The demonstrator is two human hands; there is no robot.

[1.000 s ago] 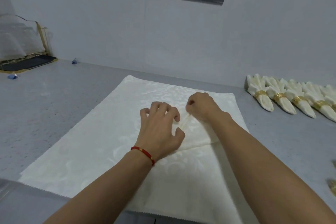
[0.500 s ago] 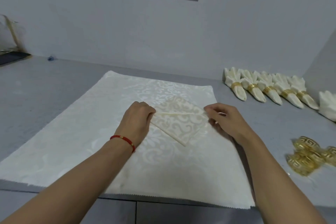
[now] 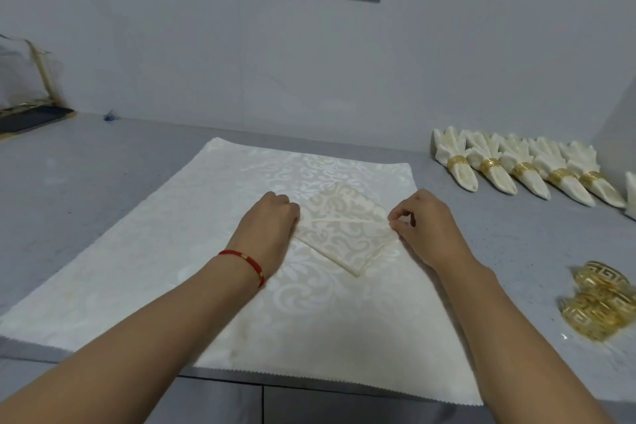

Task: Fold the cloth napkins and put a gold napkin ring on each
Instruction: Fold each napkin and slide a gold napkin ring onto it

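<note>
Napkin: the napkin [image 3: 339, 227] lies at mid-frame as a small folded diamond on top of a big cloth [image 3: 179, 251] spread over the tabletop [image 3: 86, 162].
Feel: judge it light, soft and limp — it will flop and unfold if you lift it by one corner, and it may slide on the cloth beneath.
Left hand: your left hand [image 3: 266, 231] sits curled at the napkin's left corner; its fingers are hidden under the knuckles, so you cannot tell whether they pinch the fabric or only press it.
Right hand: your right hand [image 3: 425, 224] has thumb and forefinger closed together on the right corner, at the end of the crease.
Where to hold: keep to the two side corners along the crease line — pull evenly so the fold stays sharp.
Rings: loose gold rings [image 3: 600, 303] lie in a heap at the right edge of the frame, well apart from the napkin.
Done: a row of finished napkins [image 3: 523, 167] with rings sits at upper right by the wall.
Obstacles: nothing lies between your hands and the rings; a tray [image 3: 31, 117] stands far off at upper left.
</note>
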